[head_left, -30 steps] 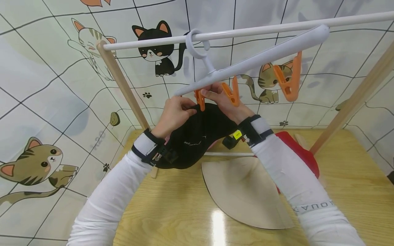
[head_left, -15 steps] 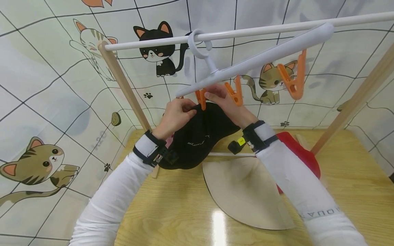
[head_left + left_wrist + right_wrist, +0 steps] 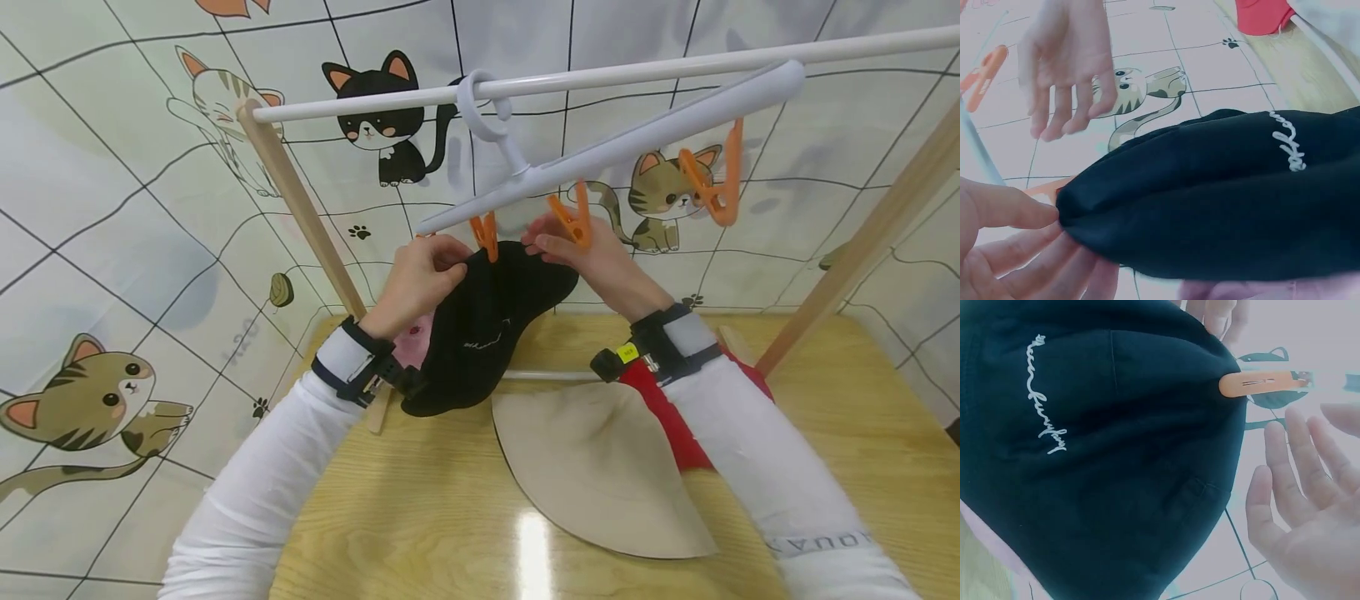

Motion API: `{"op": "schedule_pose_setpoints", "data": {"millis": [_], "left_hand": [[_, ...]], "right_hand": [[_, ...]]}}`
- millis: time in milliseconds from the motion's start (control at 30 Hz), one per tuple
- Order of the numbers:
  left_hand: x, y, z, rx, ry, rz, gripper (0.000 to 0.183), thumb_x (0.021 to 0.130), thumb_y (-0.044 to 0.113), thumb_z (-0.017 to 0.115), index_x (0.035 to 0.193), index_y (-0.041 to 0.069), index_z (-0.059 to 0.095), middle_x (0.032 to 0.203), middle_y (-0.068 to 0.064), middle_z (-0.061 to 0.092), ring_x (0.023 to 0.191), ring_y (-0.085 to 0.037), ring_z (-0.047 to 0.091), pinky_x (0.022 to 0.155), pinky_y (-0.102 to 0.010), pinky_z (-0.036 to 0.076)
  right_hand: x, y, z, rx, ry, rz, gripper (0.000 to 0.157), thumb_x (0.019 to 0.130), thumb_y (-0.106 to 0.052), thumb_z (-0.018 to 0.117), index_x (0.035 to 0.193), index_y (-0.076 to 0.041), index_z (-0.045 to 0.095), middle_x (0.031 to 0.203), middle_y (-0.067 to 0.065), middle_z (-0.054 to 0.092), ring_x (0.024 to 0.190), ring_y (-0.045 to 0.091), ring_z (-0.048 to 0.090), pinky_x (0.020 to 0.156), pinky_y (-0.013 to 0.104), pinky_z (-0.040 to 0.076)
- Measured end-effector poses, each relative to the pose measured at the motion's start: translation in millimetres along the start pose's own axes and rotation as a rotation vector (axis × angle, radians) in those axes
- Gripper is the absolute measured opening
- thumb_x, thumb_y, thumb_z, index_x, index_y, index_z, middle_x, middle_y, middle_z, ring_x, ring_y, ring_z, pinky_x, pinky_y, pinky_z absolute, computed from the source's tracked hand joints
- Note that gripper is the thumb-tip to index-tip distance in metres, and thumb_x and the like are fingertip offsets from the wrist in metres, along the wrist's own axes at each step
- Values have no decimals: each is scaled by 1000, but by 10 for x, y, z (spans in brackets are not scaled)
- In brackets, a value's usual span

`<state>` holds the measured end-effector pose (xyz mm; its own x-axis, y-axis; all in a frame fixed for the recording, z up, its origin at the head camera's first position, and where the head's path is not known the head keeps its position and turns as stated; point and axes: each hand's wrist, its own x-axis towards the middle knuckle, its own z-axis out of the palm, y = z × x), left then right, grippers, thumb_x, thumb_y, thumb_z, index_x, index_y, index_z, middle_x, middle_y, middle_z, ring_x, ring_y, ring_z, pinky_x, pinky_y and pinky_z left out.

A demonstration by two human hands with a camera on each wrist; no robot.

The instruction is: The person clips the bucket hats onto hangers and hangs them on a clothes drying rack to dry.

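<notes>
A black bucket hat [image 3: 480,333] with white script stitching hangs from an orange clip [image 3: 486,237] near the left end of a pale hanger [image 3: 615,150]. My left hand [image 3: 423,279] pinches the hat's upper edge beside that clip; in the left wrist view its thumb [image 3: 1016,209] and fingers meet at the fabric. To the right of the hat, my right hand [image 3: 600,262] is raised with its fingers loosely extended and holds nothing. The right wrist view shows that hand apart from both the hat and the clip [image 3: 1263,382]. Another orange clip [image 3: 573,221] hangs in front of the right hand.
The hanger hooks over a white rail [image 3: 645,75] on wooden posts [image 3: 300,200]. Something pink [image 3: 412,342] shows behind the black hat. On the wooden table lie a beige hat [image 3: 600,475] and a red cap [image 3: 667,417]. A further orange clip [image 3: 718,187] hangs at the hanger's right.
My right hand has let go of the clip at the hat and moved right, its fingers loosening. The left hand keeps its pinch, and the hat has shifted slightly.
</notes>
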<state>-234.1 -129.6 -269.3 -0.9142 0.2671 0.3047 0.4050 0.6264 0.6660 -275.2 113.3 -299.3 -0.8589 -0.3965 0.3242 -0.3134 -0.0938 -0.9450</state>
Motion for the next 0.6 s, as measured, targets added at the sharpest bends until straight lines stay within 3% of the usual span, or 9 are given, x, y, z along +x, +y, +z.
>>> {"op": "schedule_pose_setpoints", "data": {"millis": [267,600], "left_hand": [[-45,103,-77,-81,24,-15,16,91,2,57,102,-2,67,95,-12,69,84,-24,65,79,-31,50],[-79,161,31,-132,21,96,15,88,-3,56,97,-4,67,91,-15,69,82,-19,64,79,-29,52]], "right_hand": [[-135,39,-124,-47,-27,21,20,96,-10,58,114,-1,58,108,10,65,101,25,60,94,32,45],[-231,127,-202,-121,-23,50,25,97,-10,57,119,1,55,110,9,64,99,19,62,91,29,47]]}}
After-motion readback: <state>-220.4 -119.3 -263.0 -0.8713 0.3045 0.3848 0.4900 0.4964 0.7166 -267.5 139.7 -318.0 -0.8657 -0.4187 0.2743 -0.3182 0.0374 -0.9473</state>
